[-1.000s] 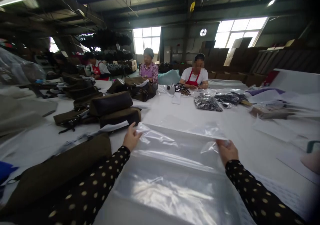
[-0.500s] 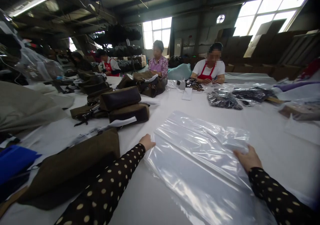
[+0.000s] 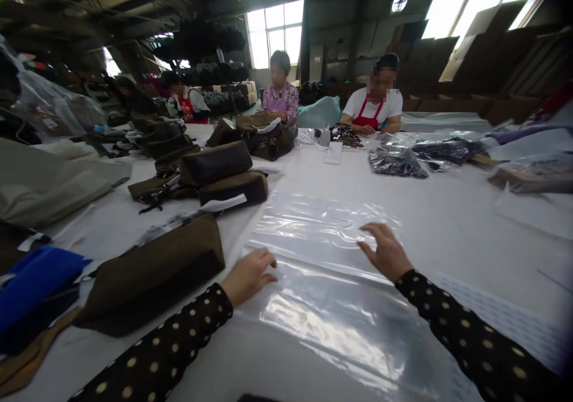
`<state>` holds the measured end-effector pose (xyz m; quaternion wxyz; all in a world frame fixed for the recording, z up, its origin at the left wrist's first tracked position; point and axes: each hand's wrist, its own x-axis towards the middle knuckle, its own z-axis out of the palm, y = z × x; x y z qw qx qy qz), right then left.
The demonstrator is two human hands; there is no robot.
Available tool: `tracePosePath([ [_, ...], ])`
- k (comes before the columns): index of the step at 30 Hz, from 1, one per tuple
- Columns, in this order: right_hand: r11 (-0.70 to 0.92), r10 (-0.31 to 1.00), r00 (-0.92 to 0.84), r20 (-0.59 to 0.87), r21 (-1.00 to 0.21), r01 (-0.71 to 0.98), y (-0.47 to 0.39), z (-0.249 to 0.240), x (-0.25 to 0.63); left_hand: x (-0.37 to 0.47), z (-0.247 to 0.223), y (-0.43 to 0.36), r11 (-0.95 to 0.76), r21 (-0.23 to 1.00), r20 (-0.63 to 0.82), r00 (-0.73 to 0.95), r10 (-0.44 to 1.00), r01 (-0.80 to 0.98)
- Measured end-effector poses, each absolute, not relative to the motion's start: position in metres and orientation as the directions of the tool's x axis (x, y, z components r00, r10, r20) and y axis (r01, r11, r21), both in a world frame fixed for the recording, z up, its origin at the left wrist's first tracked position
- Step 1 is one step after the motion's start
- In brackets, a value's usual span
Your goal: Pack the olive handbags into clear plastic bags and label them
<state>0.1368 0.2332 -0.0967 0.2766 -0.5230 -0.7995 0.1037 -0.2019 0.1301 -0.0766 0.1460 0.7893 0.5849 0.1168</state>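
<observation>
A large clear plastic bag (image 3: 331, 294) lies spread on the white table in front of me, creased and shiny. At its left edge my left hand (image 3: 251, 275) hovers or rests lightly, thumb and fingers curved apart, with nothing seen between them. My right hand (image 3: 385, 250) is over the bag's upper right part, fingers bent and spread, holding nothing. Whether either hand touches the plastic, I cannot tell. Left of my left hand lies a dark olive-brown fabric bag (image 3: 156, 277).
Several brown bags (image 3: 217, 163) are piled at left centre. A blue item (image 3: 40, 288) lies at far left. Plastic-wrapped dark goods (image 3: 396, 160) sit at back right. A sheet with printed rows (image 3: 505, 324) is at right. Co-workers (image 3: 373, 107) sit across the white table (image 3: 465, 235).
The plastic bag has come down flat and shifted left. My right hand has let go of its edge and moved left; my left hand has released it too. The view has tilted down slightly.
</observation>
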Motion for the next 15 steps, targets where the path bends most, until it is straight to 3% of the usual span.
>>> tracePosePath([
  [3, 0.508, 0.76, -0.65, -0.012, -0.613, 0.605, 0.16, -0.09, 0.113, -0.182, -0.092, 0.138, -0.367, 0.432, -0.274, 0.507, 0.817, 0.824],
  [5, 0.492, 0.723, -0.682, -0.108, -0.614, 0.618, 0.124, -0.095, 0.106, -0.175, -0.103, 0.146, -0.355, 0.427, -0.345, 0.512, 0.786, 0.832],
  [9, 0.445, 0.796, -0.589, -0.14, -0.523, 0.727, 0.105, -0.107, 0.105, -0.174, -0.108, 0.158, -0.36, 0.431, -0.385, 0.529, 0.756, 0.828],
  [15, 0.513, 0.762, -0.631, -0.146, -0.457, 0.726, 0.112, -0.108, 0.107, -0.175, -0.103, 0.147, -0.36, 0.432, -0.406, 0.535, 0.741, 0.827],
])
